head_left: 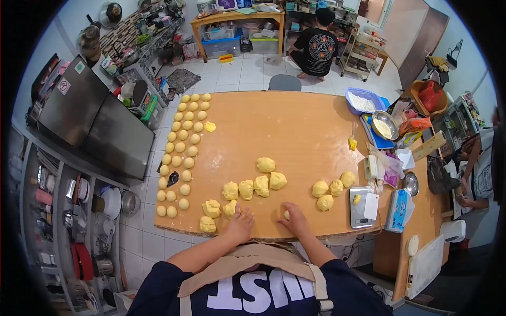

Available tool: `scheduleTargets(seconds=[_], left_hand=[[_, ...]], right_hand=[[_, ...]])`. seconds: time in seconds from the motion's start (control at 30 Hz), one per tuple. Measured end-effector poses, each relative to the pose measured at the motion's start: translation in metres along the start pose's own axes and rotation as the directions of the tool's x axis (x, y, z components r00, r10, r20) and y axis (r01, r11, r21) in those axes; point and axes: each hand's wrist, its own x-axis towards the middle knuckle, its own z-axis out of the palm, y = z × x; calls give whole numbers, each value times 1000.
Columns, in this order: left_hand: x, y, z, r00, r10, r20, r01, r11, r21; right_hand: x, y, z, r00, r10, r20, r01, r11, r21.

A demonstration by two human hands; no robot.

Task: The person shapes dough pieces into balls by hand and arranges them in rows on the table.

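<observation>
My left hand (240, 225) lies with its fingers spread on the table's near edge, beside a rough yellow dough lump (230, 208). Curled round a small pale dough ball (286, 215) is my right hand (295, 220), at the near edge of the wooden table (305, 131). Several rough dough lumps (261, 185) lie just beyond my hands, and a smaller group (325, 202) sits to the right. Smooth round dough balls (180, 147) stand in rows along the table's left side. A scrap of yellow dough (210, 126) is next to them.
At the right are a scale (363, 208), a blue packet (399, 210), a metal bowl (385, 125) and a basin of white powder (365, 100). A person in black (315, 47) squats beyond the table. Another person's arm (472, 201) shows at far right.
</observation>
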Motion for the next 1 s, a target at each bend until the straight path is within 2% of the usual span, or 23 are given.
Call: scheduleTargets(seconds=[0.13, 0.17, 0.23, 0.27, 0.3, 0.33, 0.37, 0.43, 0.47, 0.5, 0.53, 0.57, 0.63, 0.67, 0.77, 0.83, 0.93, 1.0], left_hand=[[-10, -4, -27, 997, 8, 81, 0, 994, -108], [-11, -3, -30, 998, 4, 58, 10, 974, -227], [-14, 4, -27, 1000, -3, 21, 13, 890, -456], [-10, 8, -17, 999, -19, -47, -13, 805, -593], [-1, 10, -2, 992, -49, -114, -47, 700, -713], [0, 10, -3, 980, -92, -177, -92, 579, -810], [2, 11, -4, 979, -127, -160, -99, 395, -913], [-10, 14, -43, 978, -181, -106, -111, -18, -994], [-12, 14, -53, 990, -135, -31, -75, -332, -940], [-12, 14, -62, 997, -67, 23, -23, -609, -793], [-15, 12, -71, 999, 14, 50, 40, -823, -566], [-22, 10, -85, 993, 86, -78, 39, -877, -479], [-40, 8, -114, 920, 186, -346, 83, -953, -292], [-44, 8, -121, 922, 127, -365, 25, -962, -270], [-57, 10, -138, 926, -52, -374, -147, -962, -230], [-70, 13, -151, 931, -164, -325, -254, -932, -257], [-74, 15, -149, 860, -223, -460, -365, -897, -248], [-80, 18, -153, 876, -231, -424, -390, -857, -338]], right_hand=[[-44, -14, -4, 999, 26, 40, -23, 997, -71], [-53, -20, -13, 998, 52, 47, -48, 995, -91], [-54, -32, -29, 955, 260, 141, -236, 957, -167], [-53, -38, -35, 914, 364, 181, -326, 922, -210], [-49, -43, -40, 912, 378, 156, -357, 922, -149], [-40, -48, -44, 911, 390, 132, -381, 920, -88], [-29, -54, -48, 910, 400, 110, -400, 916, -25], [-13, -76, -56, 982, 190, 2, -189, 972, 143], [-5, -90, -60, 994, 91, -67, -74, 973, 220], [4, -109, -69, 994, -35, -100, 58, 972, 227], [14, -132, -82, 978, -161, -136, 189, 955, 229], [22, -150, -93, 943, -284, -172, 318, 921, 224], [33, -171, -105, 887, -405, -221, 451, 861, 235], [35, -179, -110, 853, -462, -243, 514, 824, 239], [32, -191, -125, 875, -357, -327, 439, 870, 224], [38, -209, -138, 910, -316, -268, 373, 906, 198], [50, -236, -148, 915, -330, -232, 365, 922, 127], [52, -240, -146, 909, -365, -202, 390, 915, 104]])
